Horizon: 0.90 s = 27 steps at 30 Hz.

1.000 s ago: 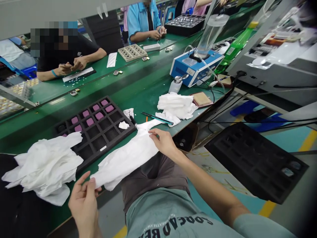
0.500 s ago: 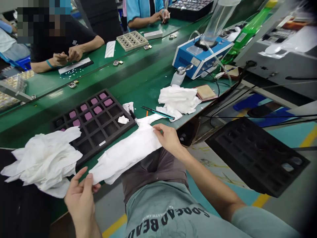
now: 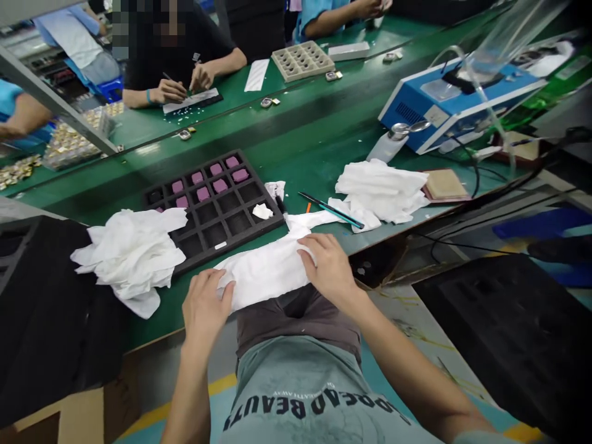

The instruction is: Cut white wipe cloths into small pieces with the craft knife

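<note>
white cloth (image 3: 266, 271) spans the gap between the person's two bare hands, at the near edge of the green bench (image 3: 300, 163) and just above the lap. the left hand (image 3: 207, 302) grasps its left end, thumb on the near side and fingers over the top. the right hand (image 3: 328, 268) has its fingertips and thumb bent onto the right part, and whether it pinches the fabric or only presses on it cannot be told. the cloth's long axis runs nearly sideways, rising gently from the left hand towards the right one, with its upper right corner pointing away from the body into a gathered neck. it looks plain, soft and matte, spread in a broad band with shallow wrinkles and slightly uneven edges

just beyond it sits a black compartment tray (image 3: 250, 236) with purple blocks (image 3: 220, 185) in its far compartments; a rumpled heap of white fabric (image 3: 132, 253) overlaps its left side. to the right, a thin black and teal tool (image 3: 330, 209) touches a second white heap (image 3: 382, 191), with a tan pad (image 3: 446, 185) beside that. farther back stand a tilted-looking white bottle (image 3: 388, 147) and a blue machine (image 3: 416, 111). across the bench, a co-worker's hands (image 3: 201, 76) work over a pale strip
</note>
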### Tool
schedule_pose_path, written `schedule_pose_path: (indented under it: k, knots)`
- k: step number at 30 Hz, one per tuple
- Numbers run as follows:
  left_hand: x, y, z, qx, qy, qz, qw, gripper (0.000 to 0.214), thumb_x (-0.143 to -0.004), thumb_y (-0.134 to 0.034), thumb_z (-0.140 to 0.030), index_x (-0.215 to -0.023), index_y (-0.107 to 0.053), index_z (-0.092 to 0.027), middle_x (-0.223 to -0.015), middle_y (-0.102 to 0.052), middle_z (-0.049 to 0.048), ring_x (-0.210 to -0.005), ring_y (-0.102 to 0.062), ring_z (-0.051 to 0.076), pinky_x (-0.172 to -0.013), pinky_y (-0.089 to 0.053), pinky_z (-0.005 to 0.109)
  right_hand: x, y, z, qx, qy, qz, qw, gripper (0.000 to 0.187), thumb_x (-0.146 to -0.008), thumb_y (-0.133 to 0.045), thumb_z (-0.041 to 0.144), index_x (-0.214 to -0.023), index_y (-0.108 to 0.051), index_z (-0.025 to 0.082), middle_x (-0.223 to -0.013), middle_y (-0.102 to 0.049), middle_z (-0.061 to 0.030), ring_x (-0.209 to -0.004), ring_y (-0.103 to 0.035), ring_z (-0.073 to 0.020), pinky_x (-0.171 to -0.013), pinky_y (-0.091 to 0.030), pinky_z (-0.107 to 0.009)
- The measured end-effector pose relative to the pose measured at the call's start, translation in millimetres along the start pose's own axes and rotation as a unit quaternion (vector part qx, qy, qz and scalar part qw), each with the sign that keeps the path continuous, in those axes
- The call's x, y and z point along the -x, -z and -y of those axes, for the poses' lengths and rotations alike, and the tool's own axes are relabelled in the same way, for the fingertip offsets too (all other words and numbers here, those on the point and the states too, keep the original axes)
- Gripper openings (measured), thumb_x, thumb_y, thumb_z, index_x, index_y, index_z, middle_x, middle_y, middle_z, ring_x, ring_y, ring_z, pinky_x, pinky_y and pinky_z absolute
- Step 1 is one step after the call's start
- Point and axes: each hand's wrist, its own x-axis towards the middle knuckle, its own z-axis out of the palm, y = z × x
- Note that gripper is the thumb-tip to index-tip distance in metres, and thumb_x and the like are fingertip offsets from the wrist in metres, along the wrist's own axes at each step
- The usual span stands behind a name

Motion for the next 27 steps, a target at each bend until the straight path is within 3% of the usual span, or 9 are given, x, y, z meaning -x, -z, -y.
schedule_pose_path:
  k: [3,6,9,12,14,18,23,25,27]
  knots:
    - [-3,3.8,6,0.001,0.010,0.061,0.998,0.031,-0.094,-0.055,-0.038,-0.113,-0.070,-0.019,-0.117,-0.071,0.0081,-0.106,-0.061,0.028,-0.078,-0.048,0.035,3,-14,9,-0.035,0.048,0.053,0.997,0.032,-0.099,-0.052,0.022,-0.125,-0.068,0.013,-0.130,-0.067,-0.0149,-0.122,-0.057,-0.0309,-0.104,-0.050,-0.048]
    - [-7,8.3,16,0.016,0.027,0.078,0.996,0.026,-0.095,-0.050,-0.036,-0.100,-0.070,-0.020,-0.109,-0.072,0.0081,-0.102,-0.062,0.028,-0.076,-0.047,0.035,9,-27,9,-0.021,0.047,0.071,0.996,0.036,-0.097,-0.055,0.021,-0.130,-0.066,0.010,-0.143,-0.060,-0.0172,-0.136,-0.050,-0.0336,-0.112,-0.046,-0.053]
    - [-13,10.9,23,0.027,0.106,0.038,0.993,0.026,-0.096,-0.046,-0.034,-0.092,-0.068,-0.021,-0.095,-0.072,0.0068,-0.091,-0.064,0.025,-0.070,-0.043,0.034,13,-33,6,-0.015,0.040,0.078,0.996,0.038,-0.097,-0.056,0.020,-0.131,-0.066,0.009,-0.146,-0.057,-0.0174,-0.140,-0.047,-0.0339,-0.116,-0.044,-0.053]
    - [-14,12.6,23,0.018,0.171,-0.033,0.985,0.026,-0.096,-0.047,-0.039,-0.097,-0.067,-0.021,-0.090,-0.071,0.0063,-0.084,-0.064,0.025,-0.067,-0.042,0.034,14,-33,6,-0.016,0.035,0.080,0.996,0.038,-0.096,-0.057,0.019,-0.131,-0.066,0.009,-0.147,-0.057,-0.0169,-0.141,-0.046,-0.0335,-0.117,-0.043,-0.052]
    - [-10,11.8,22,0.042,0.130,-0.041,0.990,0.028,-0.094,-0.052,-0.044,-0.101,-0.067,-0.022,-0.098,-0.071,0.0064,-0.090,-0.065,0.025,-0.070,-0.044,0.033,13,-32,7,-0.018,0.030,0.081,0.996,0.037,-0.095,-0.057,0.018,-0.131,-0.067,0.010,-0.148,-0.056,-0.0164,-0.142,-0.046,-0.0329,-0.118,-0.042,-0.052]
    - [-1,2.1,29,0.108,-0.006,0.020,0.994,0.027,-0.093,-0.053,-0.045,-0.097,-0.068,-0.023,-0.106,-0.071,0.0058,-0.100,-0.065,0.024,-0.079,-0.047,0.032,8,-32,8,-0.017,0.034,0.082,0.996,0.038,-0.095,-0.058,0.018,-0.131,-0.066,0.011,-0.147,-0.057,-0.0162,-0.142,-0.046,-0.0332,-0.117,-0.043,-0.053]
    - [-8,-5.0,39,0.100,0.015,-0.016,0.995,0.030,-0.095,-0.045,-0.043,-0.084,-0.063,-0.022,-0.089,-0.070,0.0052,-0.081,-0.064,0.022,-0.066,-0.045,0.031,3,-29,14,-0.014,0.030,0.084,0.996,0.038,-0.093,-0.060,0.018,-0.130,-0.068,0.015,-0.147,-0.057,-0.0141,-0.139,-0.050,-0.0356,-0.117,-0.045,-0.054]
    - [-11,-3.3,38,0.083,0.034,-0.037,0.995,0.029,-0.094,-0.046,-0.044,-0.087,-0.064,-0.023,-0.089,-0.070,0.0051,-0.078,-0.064,0.022,-0.060,-0.042,0.031,2,-27,17,-0.025,0.028,0.073,0.997,0.038,-0.092,-0.061,0.018,-0.129,-0.069,0.020,-0.146,-0.059,-0.0110,-0.139,-0.051,-0.0355,-0.116,-0.046,-0.053]
    - [-13,-3.3,37,0.078,0.014,-0.045,0.996,0.028,-0.093,-0.049,-0.047,-0.096,-0.066,-0.024,-0.095,-0.071,0.0055,-0.083,-0.066,0.023,-0.060,-0.044,0.030,-2,-24,15,-0.039,0.039,0.058,0.997,0.036,-0.093,-0.060,0.020,-0.127,-0.070,0.021,-0.143,-0.062,-0.0099,-0.137,-0.053,-0.0336,-0.116,-0.046,-0.050]
